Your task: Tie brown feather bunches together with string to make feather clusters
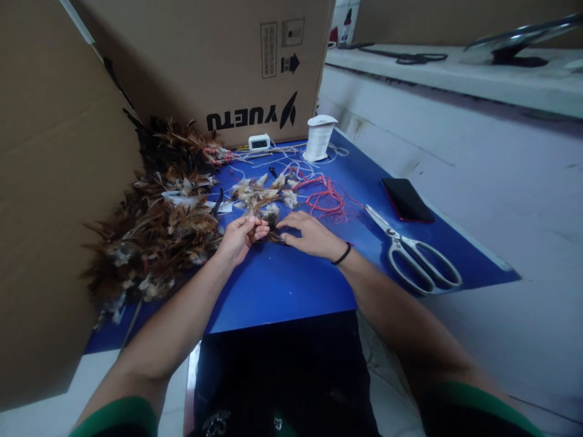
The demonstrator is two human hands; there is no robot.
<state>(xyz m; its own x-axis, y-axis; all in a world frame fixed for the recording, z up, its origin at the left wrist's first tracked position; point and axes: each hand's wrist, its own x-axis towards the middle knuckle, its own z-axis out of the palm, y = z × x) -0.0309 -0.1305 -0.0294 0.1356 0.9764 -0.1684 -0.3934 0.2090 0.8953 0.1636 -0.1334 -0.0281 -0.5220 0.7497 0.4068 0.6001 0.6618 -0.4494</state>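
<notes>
My left hand (pixel 237 238) is at the near side of a small heap of loose feathers (pixel 257 193), its thumb and fingers pinched together. What the pinch holds, if anything, is too small to make out. Just to its right, my right hand (pixel 314 235) reaches in with thumb and forefinger apart, their tips close to the dark feathers at the heap's near edge. Red string (pixel 327 197) lies in a loose tangle beyond the right hand. A big pile of brown feathers (pixel 168 237) spreads out left of my left hand.
Scissors (pixel 410 255) and a phone (pixel 407 199) lie on the blue table (pixel 286 291) at the right. A white spool (pixel 319 138) and a small digital display (pixel 259 142) stand at the back. Cardboard boxes (pixel 182 54) wall the back and left; a ledge (pixel 455 79) runs along the right.
</notes>
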